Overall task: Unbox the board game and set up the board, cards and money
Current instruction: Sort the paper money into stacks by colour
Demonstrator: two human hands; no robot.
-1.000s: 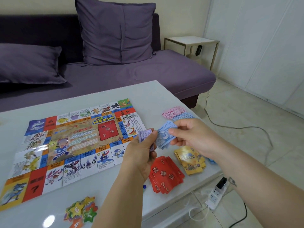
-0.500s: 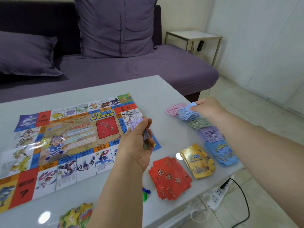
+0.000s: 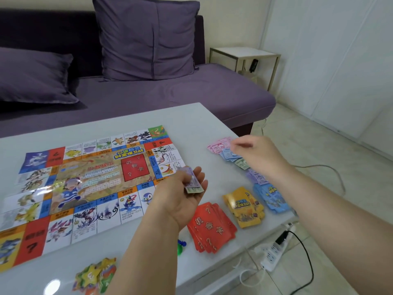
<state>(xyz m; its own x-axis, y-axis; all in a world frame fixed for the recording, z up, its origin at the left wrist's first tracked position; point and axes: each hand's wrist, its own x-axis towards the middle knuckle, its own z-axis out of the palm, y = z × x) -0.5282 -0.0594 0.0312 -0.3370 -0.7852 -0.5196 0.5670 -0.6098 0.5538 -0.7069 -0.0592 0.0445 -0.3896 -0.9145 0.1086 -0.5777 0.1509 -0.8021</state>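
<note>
The colourful game board lies flat on the white table. My left hand hovers at the board's right edge and holds a small stack of paper bills, purple on top. My right hand is blurred above the row of money piles at the table's right edge: pink bills, blue bills, green bills and purple bills. Nothing shows in its fingers. Nearer me lie a red card deck, a yellow card deck and a blue card deck.
Star-shaped tokens lie at the table's near edge, and a green and blue pawn peeks out under my left forearm. A purple sofa with cushions stands behind. A power strip and cables lie on the floor at the right.
My right hand carried blue bills from my left hand out to the blue pile and now hovers just past it without them. My left hand stayed in place with the remaining bills.
</note>
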